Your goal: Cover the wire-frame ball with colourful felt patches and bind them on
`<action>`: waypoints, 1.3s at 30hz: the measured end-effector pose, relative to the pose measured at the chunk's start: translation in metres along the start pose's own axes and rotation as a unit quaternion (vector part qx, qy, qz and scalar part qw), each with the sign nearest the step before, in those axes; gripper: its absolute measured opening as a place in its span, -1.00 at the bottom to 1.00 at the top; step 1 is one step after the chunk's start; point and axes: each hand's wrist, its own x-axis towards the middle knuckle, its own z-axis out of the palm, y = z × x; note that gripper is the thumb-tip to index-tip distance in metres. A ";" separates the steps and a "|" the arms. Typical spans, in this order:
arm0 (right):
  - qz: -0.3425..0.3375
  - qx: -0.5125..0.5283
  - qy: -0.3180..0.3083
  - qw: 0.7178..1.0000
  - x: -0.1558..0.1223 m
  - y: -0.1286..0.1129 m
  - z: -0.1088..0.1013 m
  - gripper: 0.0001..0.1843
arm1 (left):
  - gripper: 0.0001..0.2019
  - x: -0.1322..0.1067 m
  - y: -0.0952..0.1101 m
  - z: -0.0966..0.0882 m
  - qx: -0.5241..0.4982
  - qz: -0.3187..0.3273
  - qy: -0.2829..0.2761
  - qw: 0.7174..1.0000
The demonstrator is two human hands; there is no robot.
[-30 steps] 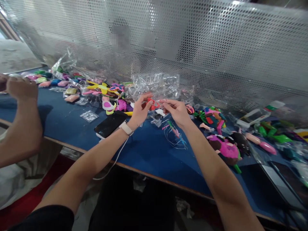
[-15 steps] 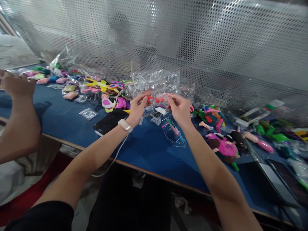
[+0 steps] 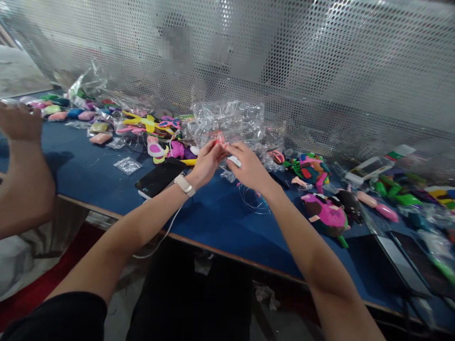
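Observation:
A small piece of red modelling clay (image 3: 220, 140) shows at the fingertips where my two hands meet. My left hand (image 3: 208, 160), with a white band on its wrist, is closed in a pinch on the clay. My right hand (image 3: 245, 163) reaches in from the right, its fingertips pressed to the same clay. The fingers cover part of it, so its full shape is hidden. Behind the hands lies a heap of clear plastic wrapping (image 3: 241, 118). A tangle of thin clear strands (image 3: 250, 201) lies below my right hand.
A black phone (image 3: 159, 177) lies left of my hands. Colourful clay figures (image 3: 145, 122) and packets fill the table's back left. A pink and brown clay figure (image 3: 325, 213), more clay and a dark device (image 3: 398, 263) are at right. Another person's hand (image 3: 21, 121) is far left.
My hands were apart with red clay stretched between them. They have come together, the right hand moving left, and the clay is now bunched at the fingertips.

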 end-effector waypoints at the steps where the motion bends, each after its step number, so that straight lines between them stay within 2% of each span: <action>1: -0.008 -0.009 -0.004 1.000 0.000 0.000 0.000 -0.50 | -0.73 0.000 0.001 -0.001 -0.003 0.007 -0.001 1.000; 4: -0.005 0.013 0.015 1.000 0.001 0.005 -0.002 -0.49 | -0.76 -0.001 0.010 0.000 -0.038 -0.002 0.015 0.999; 8: 0.033 0.047 0.100 0.993 0.004 0.021 -0.012 -0.42 | -0.85 -0.005 0.025 0.003 -0.125 -0.060 0.070 0.988; 10: 0.030 0.047 0.118 0.991 0.005 0.027 -0.017 -0.41 | -0.90 -0.006 0.031 0.004 -0.161 -0.090 0.090 0.979; 13: 0.014 0.057 0.096 0.994 0.003 0.029 -0.019 -0.42 | -0.87 -0.005 0.037 0.006 -0.222 -0.121 0.095 0.963; 17: -0.008 0.067 0.011 0.998 0.000 0.024 -0.011 -0.47 | -0.87 -0.006 0.039 0.009 -0.273 -0.135 0.068 0.950; 19: -0.013 0.071 -0.018 0.997 0.000 0.023 -0.006 -0.49 | -0.88 -0.008 0.038 0.011 -0.253 -0.123 0.038 0.959; 21: -0.007 0.088 -0.014 0.996 0.000 0.022 -0.004 -0.52 | -0.92 -0.010 0.035 0.012 -0.222 -0.100 0.021 0.970; 23: 0.010 0.111 0.030 0.993 0.001 0.023 -0.006 -0.58 | -0.92 -0.010 0.031 0.011 -0.190 -0.077 0.023 0.979; 27: 0.049 0.110 0.142 0.983 0.004 0.025 -0.015 -0.64 | -0.87 -0.005 0.023 0.003 -0.074 -0.007 0.069 0.995; 30: 0.051 0.092 0.132 0.986 0.004 0.026 -0.020 -0.68 | -0.78 -0.003 0.023 -0.002 0.026 0.072 0.060 0.995; 32: 0.053 0.090 0.095 0.990 0.004 0.024 -0.021 -0.71 | -0.69 -0.004 0.026 -0.003 0.092 0.123 0.023 0.988; 35: 0.056 0.091 0.039 0.993 0.005 0.019 -0.019 -0.75 | -0.58 -0.008 0.029 -0.003 0.204 0.192 -0.047 0.959; 39: 0.049 0.079 0.013 0.996 0.006 0.013 -0.019 -0.72 | -0.51 -0.012 0.022 -0.004 0.276 0.242 -0.128 0.921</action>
